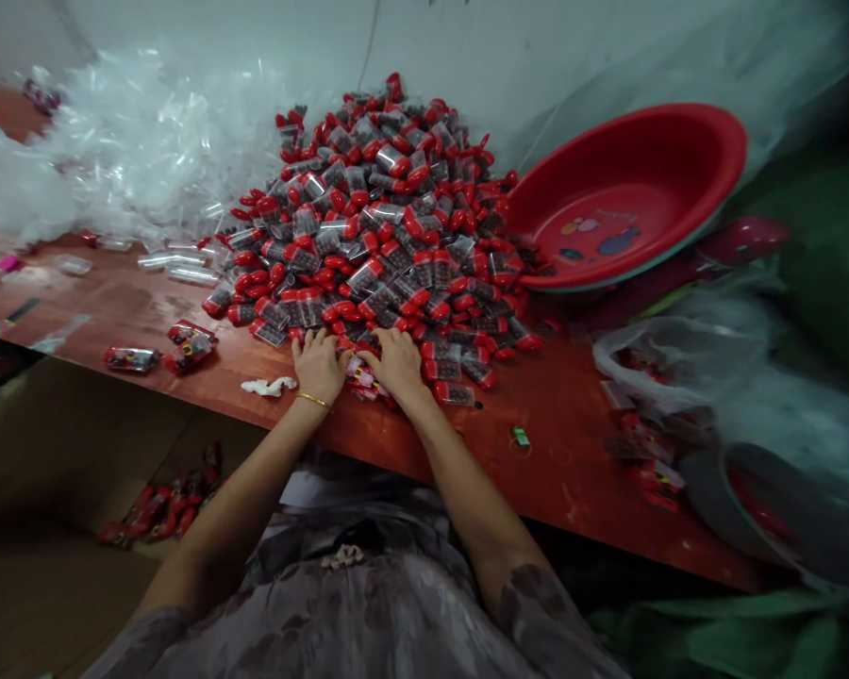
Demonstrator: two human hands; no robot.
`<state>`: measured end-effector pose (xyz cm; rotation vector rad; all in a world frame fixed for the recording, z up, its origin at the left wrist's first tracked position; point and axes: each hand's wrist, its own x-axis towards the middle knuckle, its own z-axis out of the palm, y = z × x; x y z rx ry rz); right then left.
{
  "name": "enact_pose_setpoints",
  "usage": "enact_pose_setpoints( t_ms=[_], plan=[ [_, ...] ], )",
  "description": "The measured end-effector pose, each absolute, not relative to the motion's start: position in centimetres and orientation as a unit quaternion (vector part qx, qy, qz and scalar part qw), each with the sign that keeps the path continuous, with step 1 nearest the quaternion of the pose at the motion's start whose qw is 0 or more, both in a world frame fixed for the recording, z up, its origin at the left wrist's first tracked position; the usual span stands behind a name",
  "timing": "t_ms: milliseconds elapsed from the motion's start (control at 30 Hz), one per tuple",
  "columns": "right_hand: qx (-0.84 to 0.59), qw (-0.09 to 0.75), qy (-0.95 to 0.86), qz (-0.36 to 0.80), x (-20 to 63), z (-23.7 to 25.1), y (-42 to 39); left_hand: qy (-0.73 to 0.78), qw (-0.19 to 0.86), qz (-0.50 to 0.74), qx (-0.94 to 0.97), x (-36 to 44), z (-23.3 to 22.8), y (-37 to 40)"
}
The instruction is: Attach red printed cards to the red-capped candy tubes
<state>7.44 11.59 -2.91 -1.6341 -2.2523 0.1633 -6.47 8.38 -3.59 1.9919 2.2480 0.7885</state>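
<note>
A big heap of small clear plastic tubes with red caps and dark contents point(368, 226) covers the middle of the table. At its front edge my left hand point(320, 366) touches the tubes, fingers apart and bent a little, a gold bangle on the wrist. Beside it on the right, my right hand point(397, 363) rests on the same edge, its fingers also spread. Several pink, black and yellow printed pieces point(365, 377) lie between the two thumbs. What is under my fingertips is partly hidden.
A red basin point(629, 189) leans at the heap's right. Clear plastic point(162, 141) is piled at left. Several printed tubes point(191, 349) lie nearer, above an open cardboard box point(57, 443) holding red pieces. A plastic bag point(686, 349) and grey bowl point(778, 509) stand right.
</note>
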Motion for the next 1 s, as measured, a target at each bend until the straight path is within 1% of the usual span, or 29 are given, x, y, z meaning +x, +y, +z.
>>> enact_pose_setpoints(
  t_ms=[67, 133, 267, 333, 433, 500, 533, 633, 700, 767, 867, 933, 1000],
  plan=[
    [-0.581, 0.178, -0.793, 0.055, 7.4, -3.0, 11.5, 0.718, 0.025, 0.260, 0.645, -6.7, -3.6, 8.6],
    [-0.576, 0.197, -0.791, 0.051, 7.4, -2.7, 11.2, 0.708, 0.035, 0.280, 0.647, -7.1, -3.4, 8.8],
    [-0.520, 0.298, -0.797, 0.075, 7.5, -1.8, 10.5, 0.675, 0.044, 0.368, 0.638, -8.0, -1.9, 8.2],
    [-0.487, 0.352, -0.788, 0.130, 7.4, -1.4, 10.0, 0.647, 0.046, 0.410, 0.641, -8.2, -0.6, 7.5],
    [-0.446, 0.419, -0.747, 0.261, 7.3, -1.2, 9.0, 0.596, 0.088, 0.462, 0.651, -8.0, 1.0, 6.3],
    [-0.443, 0.454, -0.704, 0.319, 7.5, -1.3, 8.0, 0.575, 0.158, 0.513, 0.618, -7.3, 1.4, 5.5],
    [-0.450, 0.471, -0.687, 0.322, 7.6, -1.4, 7.4, 0.570, 0.213, 0.536, 0.585, -6.8, 1.3, 5.0],
    [-0.483, 0.500, -0.671, 0.256, 8.4, -1.8, 5.5, 0.551, 0.445, 0.542, 0.453, -4.8, 0.8, 3.2],
    [-0.502, 0.495, -0.680, 0.199, 8.9, -2.2, 4.3, 0.520, 0.567, 0.527, 0.360, -3.4, 0.4, 2.0],
    [-0.517, 0.486, -0.687, 0.159, 9.4, -2.7, 3.2, 0.500, 0.625, 0.536, 0.266, -2.3, 0.1, 1.0],
    [-0.528, 0.484, -0.684, 0.136, 9.9, -3.5, 2.0, 0.487, 0.682, 0.522, 0.158, -1.3, 0.0, 0.4],
    [-0.535, 0.488, -0.674, 0.143, 10.1, -3.8, 1.5, 0.482, 0.704, 0.505, 0.130, -1.0, -0.2, 0.5],
    [-0.543, 0.479, -0.669, 0.165, 10.4, -3.7, 1.1, 0.483, 0.702, 0.507, 0.131, -0.9, -0.3, 0.8]
  ],
)
